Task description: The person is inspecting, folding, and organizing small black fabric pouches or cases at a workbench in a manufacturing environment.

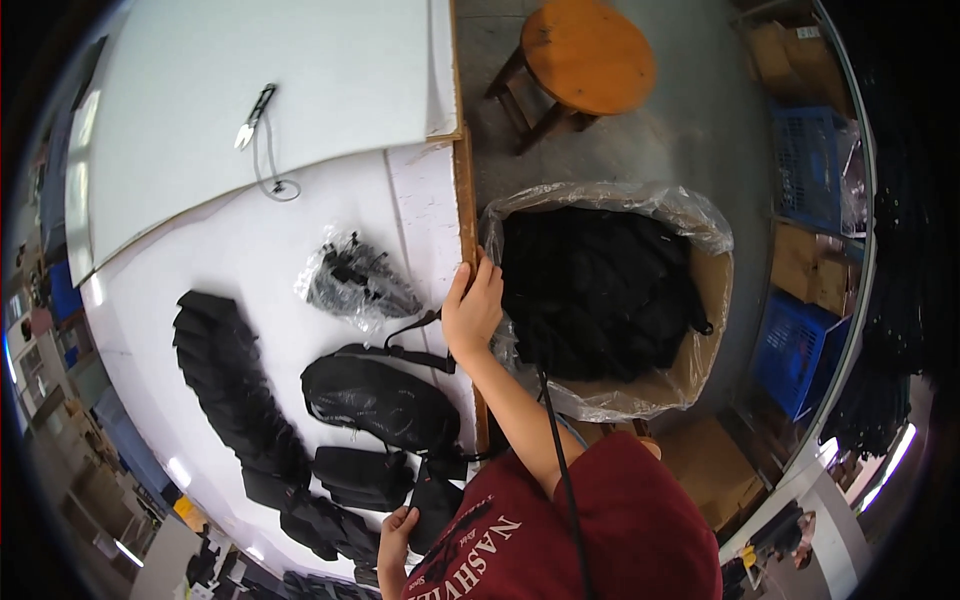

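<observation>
My left hand [397, 530] is closed on the edge of a black fabric piece [436, 508] at the table's near side, close to my shirt. Resting on the wooden table edge [467, 220], my right hand [473, 312] has its fingers stretched out. A thin black strap [415, 326] runs up to that hand; whether the palm touches it is hidden. Between my hands lies a rounded black bag [380, 402] with a shiny mesh-like surface. A smaller folded black pouch [362, 478] sits beside it. To the left, overlapping black fabric pieces [235, 390] form a long curved row.
A clear plastic bag of black buckles [355, 280] lies on the white table [140, 330]. Farther off are thread snips [257, 115] on a cord. Right of the table stands a plastic-lined carton [712, 300] full of black fabric items, with a round wooden stool [590, 55] beyond. Blue crates [805, 165] line the right.
</observation>
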Demonstrator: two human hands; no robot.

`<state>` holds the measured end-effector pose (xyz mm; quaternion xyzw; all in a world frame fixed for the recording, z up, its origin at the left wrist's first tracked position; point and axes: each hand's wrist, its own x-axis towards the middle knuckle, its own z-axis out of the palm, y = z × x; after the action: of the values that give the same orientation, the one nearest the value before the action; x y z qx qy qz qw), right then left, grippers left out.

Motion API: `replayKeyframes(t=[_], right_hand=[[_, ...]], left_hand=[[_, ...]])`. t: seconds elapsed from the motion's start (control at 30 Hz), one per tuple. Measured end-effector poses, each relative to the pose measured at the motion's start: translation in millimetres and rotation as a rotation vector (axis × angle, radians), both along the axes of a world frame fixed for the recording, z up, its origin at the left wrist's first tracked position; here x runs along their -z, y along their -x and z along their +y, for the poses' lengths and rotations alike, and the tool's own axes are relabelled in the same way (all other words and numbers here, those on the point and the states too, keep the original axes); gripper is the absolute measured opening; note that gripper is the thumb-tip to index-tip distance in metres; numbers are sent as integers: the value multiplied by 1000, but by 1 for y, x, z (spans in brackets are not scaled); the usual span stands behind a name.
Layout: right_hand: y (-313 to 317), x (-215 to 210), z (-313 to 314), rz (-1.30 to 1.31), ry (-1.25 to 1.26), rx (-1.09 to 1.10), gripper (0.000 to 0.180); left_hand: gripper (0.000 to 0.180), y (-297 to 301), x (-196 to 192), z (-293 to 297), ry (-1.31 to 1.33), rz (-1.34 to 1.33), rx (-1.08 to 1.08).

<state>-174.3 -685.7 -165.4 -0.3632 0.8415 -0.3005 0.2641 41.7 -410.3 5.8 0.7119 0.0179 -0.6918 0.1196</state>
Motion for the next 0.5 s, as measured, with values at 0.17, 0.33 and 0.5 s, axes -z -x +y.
replayKeyframes(t=[0.17, 0.33, 0.5], right_hand=[[-6, 2, 1, 88, -21, 34, 33], [-9, 4, 4, 66, -21, 43, 35], [-1, 18, 7, -77, 41, 145, 38]], left_hand=[[22, 17, -18, 28, 137, -252, 27], [22, 29, -38, 75, 221, -207, 2], [22, 41, -37, 125, 249, -189, -34]])
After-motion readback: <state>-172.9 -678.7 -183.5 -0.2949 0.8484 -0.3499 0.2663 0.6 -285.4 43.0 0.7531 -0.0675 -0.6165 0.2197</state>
